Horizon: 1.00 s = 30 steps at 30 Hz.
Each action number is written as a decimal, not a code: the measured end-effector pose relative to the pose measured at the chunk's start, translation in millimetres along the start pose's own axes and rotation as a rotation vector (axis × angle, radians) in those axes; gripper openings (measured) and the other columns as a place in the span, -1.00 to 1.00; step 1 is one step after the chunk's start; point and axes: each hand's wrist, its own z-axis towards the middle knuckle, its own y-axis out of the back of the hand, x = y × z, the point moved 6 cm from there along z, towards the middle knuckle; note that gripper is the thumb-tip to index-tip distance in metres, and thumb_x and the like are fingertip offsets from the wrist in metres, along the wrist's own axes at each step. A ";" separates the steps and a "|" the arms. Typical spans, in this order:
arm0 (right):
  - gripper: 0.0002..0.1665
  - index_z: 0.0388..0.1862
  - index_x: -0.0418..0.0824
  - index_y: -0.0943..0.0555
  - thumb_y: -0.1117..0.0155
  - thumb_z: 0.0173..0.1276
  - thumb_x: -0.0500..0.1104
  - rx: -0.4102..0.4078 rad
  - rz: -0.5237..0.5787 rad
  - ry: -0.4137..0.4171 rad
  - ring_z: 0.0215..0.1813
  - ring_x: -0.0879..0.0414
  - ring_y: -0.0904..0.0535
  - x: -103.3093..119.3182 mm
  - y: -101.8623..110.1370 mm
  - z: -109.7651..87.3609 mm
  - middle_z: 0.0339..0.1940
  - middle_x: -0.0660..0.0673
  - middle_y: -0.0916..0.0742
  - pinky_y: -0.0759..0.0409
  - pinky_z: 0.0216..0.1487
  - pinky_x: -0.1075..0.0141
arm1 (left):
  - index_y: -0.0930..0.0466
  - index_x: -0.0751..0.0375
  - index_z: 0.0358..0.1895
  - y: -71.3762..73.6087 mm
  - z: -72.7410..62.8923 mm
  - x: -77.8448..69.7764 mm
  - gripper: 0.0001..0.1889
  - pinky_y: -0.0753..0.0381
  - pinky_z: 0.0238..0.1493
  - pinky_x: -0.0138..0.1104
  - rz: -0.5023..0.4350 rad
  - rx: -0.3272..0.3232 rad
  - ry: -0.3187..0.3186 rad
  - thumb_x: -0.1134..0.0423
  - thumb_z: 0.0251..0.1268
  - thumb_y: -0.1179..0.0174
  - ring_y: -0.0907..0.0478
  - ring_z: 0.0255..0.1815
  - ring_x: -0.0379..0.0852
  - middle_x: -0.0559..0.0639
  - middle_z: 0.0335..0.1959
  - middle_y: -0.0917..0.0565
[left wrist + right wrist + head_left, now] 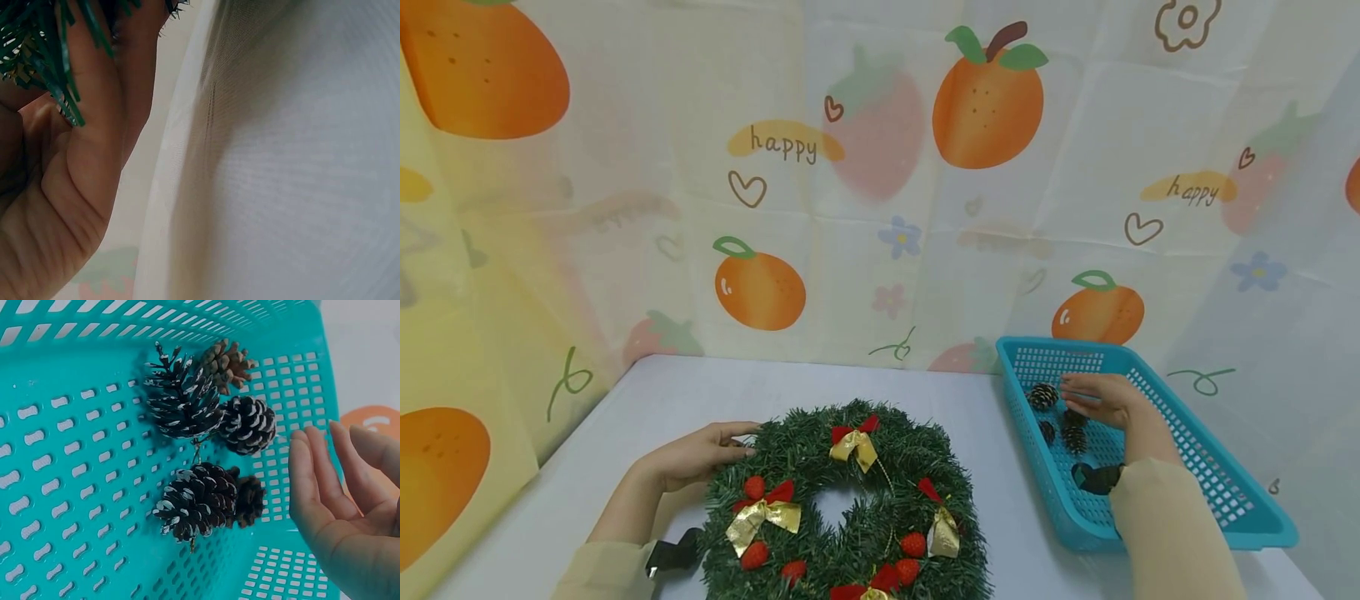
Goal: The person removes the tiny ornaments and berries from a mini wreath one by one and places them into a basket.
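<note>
A green Christmas wreath (958, 492) lies on the white table, dressed with red and gold bows and red strawberry-like ornaments. At its upper left edge, my left hand (703, 454) holds the rim, its fingertips partly hidden by the sprigs. Close up in the left wrist view, green needles overlap the fingers of the left hand (94, 119). My right hand (1101, 396) is over the blue basket (1075, 533), holding nothing. Several pine cones lie in the basket, among them a white-tipped pine cone (181, 397) and a plain brown pine cone (225, 365). The right hand (350, 500) is beside them, fingers loosely bent.
The basket has perforated walls and stands at the right of the table (700, 383). A fruit-printed cloth (865, 275) hangs behind the table and along its left side. A black strap (673, 554) is on the left wrist, close to the wreath.
</note>
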 end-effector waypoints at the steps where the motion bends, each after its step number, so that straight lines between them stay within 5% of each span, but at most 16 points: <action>1: -0.71 -0.34 0.09 -0.73 -0.11 0.52 -0.16 0.010 0.009 0.002 -0.18 0.26 -0.69 0.4 -0.5 -0.2 -0.30 0.12 -0.73 -0.67 0.05 0.37 | 0.09 0.42 0.57 -0.4 -0.1 -0.2 -0.26 -0.19 -0.60 -0.48 -0.003 0.001 -0.002 0.15 0.54 -0.03 0.02 -0.71 -0.31 0.67 0.42 -0.17; 9: -0.77 -0.06 -0.03 -0.71 -0.10 0.53 -0.17 0.010 0.038 0.010 -0.15 0.25 -0.70 3.4 -0.8 -1.6 -0.27 0.10 -0.73 -0.66 0.11 0.34 | 0.10 0.41 0.57 -3.0 0.1 -1.9 -0.28 -0.19 -0.61 -0.46 -0.024 0.007 -0.009 0.18 0.55 -0.01 0.05 -0.72 -0.28 0.67 0.42 -0.18; 16: -0.65 -0.35 0.11 -0.73 -0.06 0.55 -0.17 0.044 0.074 0.040 -0.13 0.26 -0.70 11.4 -1.4 -2.9 -0.28 0.12 -0.75 -0.63 0.18 0.34 | 0.10 0.42 0.57 -2.4 0.8 -0.1 -0.27 -0.19 -0.60 -0.46 -0.007 0.005 -0.004 0.16 0.54 -0.02 0.06 -0.71 -0.27 0.67 0.42 -0.18; 30: -0.78 -0.18 0.07 -0.70 -0.11 0.53 -0.17 0.103 0.102 0.136 -0.06 0.27 -0.70 38.1 -12.0 -9.6 -0.20 0.13 -0.76 -0.65 0.10 0.41 | 0.11 0.40 0.57 -1.3 1.3 -0.9 -0.28 -0.19 -0.60 -0.45 0.005 0.001 0.000 0.18 0.56 0.01 0.06 -0.70 -0.26 0.66 0.42 -0.18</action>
